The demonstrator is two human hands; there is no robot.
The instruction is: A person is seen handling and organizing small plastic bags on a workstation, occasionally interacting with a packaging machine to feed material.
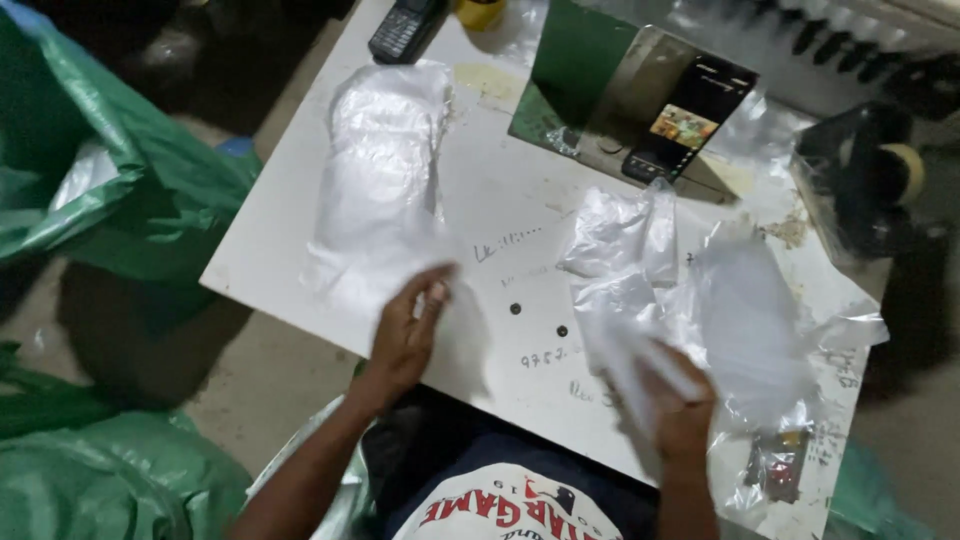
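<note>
The left hand point(408, 330) lies open against a white bag stack point(380, 190); the right hand point(680, 405) grips crumpled clear plastic point(640, 270). A smartphone point(688, 118) leans beyond it on the bench point(520, 200).

A smartphone point(688, 118) leans lit near a keypad phone point(404, 28), green sacks point(95, 190) alongside.

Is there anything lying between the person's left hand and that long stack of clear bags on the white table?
Nothing visible. The left hand is open at the near end of the stack of clear bags, seemingly touching it. The right hand grips crumpled plastic bags off to the side.
</note>
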